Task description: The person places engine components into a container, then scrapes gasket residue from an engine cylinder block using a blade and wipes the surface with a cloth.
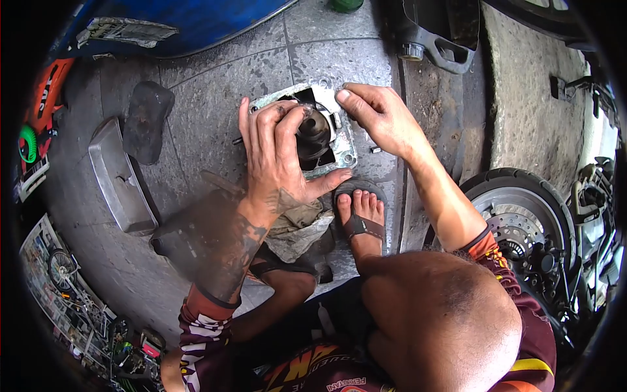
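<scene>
Grey, stained tiles (339,55) floor the work area, and on them lies a squarish metal part (342,138) with a dark round piece (313,134) at its centre, just beyond the person's sandalled foot (362,225). Spread wide, the left hand (277,140) holds the metal part across its left side, fingers over the top and thumb along the near edge. At the far right corner, the right hand (382,117) has thumb and forefinger drawn together; whether anything is pinched between them, I cannot tell. Just beside the part, on the right, is a small metal cylinder (375,149). Nearer the person, a grey cloth (297,232) is bunched beside the foot. Well to the left stand a silver tray (108,157) and a dark flat pad (149,122). Farther out are a blue container (196,19), a black jug (450,55) and a wheel (480,189) with a brake disc.
</scene>
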The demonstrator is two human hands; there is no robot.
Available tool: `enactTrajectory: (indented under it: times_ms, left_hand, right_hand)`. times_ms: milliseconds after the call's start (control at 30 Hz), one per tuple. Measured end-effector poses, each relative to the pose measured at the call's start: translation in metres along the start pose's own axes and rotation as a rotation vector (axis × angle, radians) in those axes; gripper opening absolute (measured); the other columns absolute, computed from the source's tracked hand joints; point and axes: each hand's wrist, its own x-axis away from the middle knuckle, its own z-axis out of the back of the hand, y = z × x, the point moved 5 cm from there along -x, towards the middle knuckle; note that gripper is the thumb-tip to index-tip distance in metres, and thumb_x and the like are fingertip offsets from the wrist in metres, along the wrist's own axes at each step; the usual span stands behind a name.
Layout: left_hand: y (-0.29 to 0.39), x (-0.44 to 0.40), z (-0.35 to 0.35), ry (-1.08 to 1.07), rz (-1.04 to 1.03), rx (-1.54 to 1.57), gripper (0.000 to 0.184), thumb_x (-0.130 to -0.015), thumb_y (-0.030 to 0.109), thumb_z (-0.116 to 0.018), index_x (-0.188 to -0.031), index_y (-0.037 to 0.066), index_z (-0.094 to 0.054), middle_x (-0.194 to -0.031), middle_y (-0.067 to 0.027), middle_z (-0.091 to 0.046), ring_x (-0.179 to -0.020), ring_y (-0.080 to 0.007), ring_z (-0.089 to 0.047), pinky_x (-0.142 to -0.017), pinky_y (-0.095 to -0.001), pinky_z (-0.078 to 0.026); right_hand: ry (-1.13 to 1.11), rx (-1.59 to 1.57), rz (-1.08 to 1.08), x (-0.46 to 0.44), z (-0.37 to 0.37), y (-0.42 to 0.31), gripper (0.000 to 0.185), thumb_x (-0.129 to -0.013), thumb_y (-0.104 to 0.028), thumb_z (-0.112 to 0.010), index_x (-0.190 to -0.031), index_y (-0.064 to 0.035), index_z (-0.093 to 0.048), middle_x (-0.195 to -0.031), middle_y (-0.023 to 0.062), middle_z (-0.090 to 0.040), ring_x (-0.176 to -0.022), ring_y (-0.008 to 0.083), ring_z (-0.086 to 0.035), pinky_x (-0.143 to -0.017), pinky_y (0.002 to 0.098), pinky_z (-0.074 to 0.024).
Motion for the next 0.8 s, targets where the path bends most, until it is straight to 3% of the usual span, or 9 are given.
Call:
enactTrajectory:
  times_ms: [133, 200, 233, 367, 467, 600, 733, 800]
  left_hand:
    - [0.001, 0.0, 0.001, 0.002, -0.004, -0.018, 0.093, -0.069, 0.077, -0.066, -0.12, 0.0, -0.051, -0.116, -0.016, -0.048, -0.112, -0.0346, -0.05, -0.108, -0.0669, -0.023]
    - [0.0, 0.0, 0.001, -0.003, 0.001, -0.017, 0.092, -0.069, 0.075, -0.068, -0.119, 0.001, -0.051, -0.115, -0.0153, -0.049, -0.112, -0.0337, -0.05, -0.108, -0.0663, -0.023]
    - [0.001, 0.0, 0.001, 0.005, -0.002, -0.012, 0.09, -0.069, 0.074, -0.069, -0.118, 0.001, -0.052, -0.115, -0.015, -0.049, -0.112, -0.0333, -0.05, -0.109, -0.066, -0.024]
    - [0.0, 0.0, 0.002, 0.011, -0.004, 0.001, 0.088, -0.071, 0.073, -0.068, -0.118, 0.001, -0.051, -0.115, -0.0151, -0.049, -0.113, -0.0332, -0.05, -0.109, -0.0666, -0.023]
    - [-0.001, 0.002, 0.0, -0.023, 0.002, -0.014, 0.093, -0.071, 0.074, -0.068, -0.124, 0.001, -0.046, -0.118, -0.0163, -0.049, -0.116, -0.034, -0.048, -0.111, -0.0651, -0.021]
    - [-0.002, 0.001, 0.0, -0.05, 0.043, -0.009, 0.09, -0.074, 0.073, -0.066, -0.125, 0.001, -0.047, -0.118, -0.0159, -0.048, -0.117, -0.0348, -0.047, -0.111, -0.065, -0.019]
    - [0.0, -0.001, 0.002, -0.092, 0.071, 0.002, 0.09, -0.072, 0.072, -0.068, -0.127, 0.004, -0.048, -0.121, -0.0163, -0.046, -0.12, -0.0356, -0.045, -0.112, -0.0662, -0.018]
    - [0.006, -0.003, 0.004, -0.123, 0.074, -0.019, 0.091, -0.071, 0.072, -0.069, -0.129, 0.005, -0.047, -0.122, -0.0159, -0.046, -0.122, -0.0356, -0.043, -0.111, -0.0673, -0.017]
  right_hand:
    - [0.056, -0.086, 0.042, -0.004, -0.006, 0.014, 0.039, -0.096, -0.036, -0.053, -0.089, 0.0009, -0.063, -0.065, 0.0175, -0.058, -0.06, 0.0307, -0.056, -0.062, 0.0421, -0.0436]
    - [-0.052, -0.199, 0.008, -0.007, -0.007, 0.02, 0.04, -0.096, -0.037, -0.054, -0.087, 0.0007, -0.062, -0.061, 0.0113, -0.054, -0.058, 0.0203, -0.05, -0.059, 0.0382, -0.0413]
    - [-0.124, -0.29, -0.039, -0.008, -0.008, 0.024, 0.04, -0.098, -0.037, -0.054, -0.082, -0.0007, -0.061, -0.059, 0.0023, -0.049, -0.058, 0.0104, -0.043, -0.054, 0.0323, -0.0369]
    - [-0.2, -0.465, 0.004, -0.013, -0.01, 0.03, 0.038, -0.1, -0.032, -0.054, -0.075, -0.0038, -0.058, -0.059, -0.0048, -0.044, -0.057, 0.0051, -0.038, -0.051, 0.0267, -0.031]
    - [-0.171, -0.363, -0.018, -0.013, -0.005, 0.02, 0.039, -0.099, -0.032, -0.055, -0.074, -0.0016, -0.058, -0.057, -0.0033, -0.043, -0.057, 0.0069, -0.039, -0.051, 0.0288, -0.0325]
    - [0.014, -0.078, 0.017, -0.005, 0.0, 0.005, 0.04, -0.096, -0.033, -0.054, -0.077, 0.0028, -0.058, -0.057, 0.0059, -0.046, -0.057, 0.0131, -0.042, -0.055, 0.0371, -0.0375]
    - [0.093, -0.257, -0.062, 0.003, 0.005, 0.02, 0.041, -0.097, -0.034, -0.053, -0.078, 0.0026, -0.057, -0.057, 0.0077, -0.047, -0.057, 0.0145, -0.045, -0.057, 0.0367, -0.0398]
    - [0.123, -0.335, -0.079, 0.008, 0.011, 0.025, 0.039, -0.098, -0.032, -0.053, -0.078, 0.0019, -0.058, -0.058, 0.0041, -0.048, -0.056, 0.0113, -0.045, -0.054, 0.0329, -0.0395]
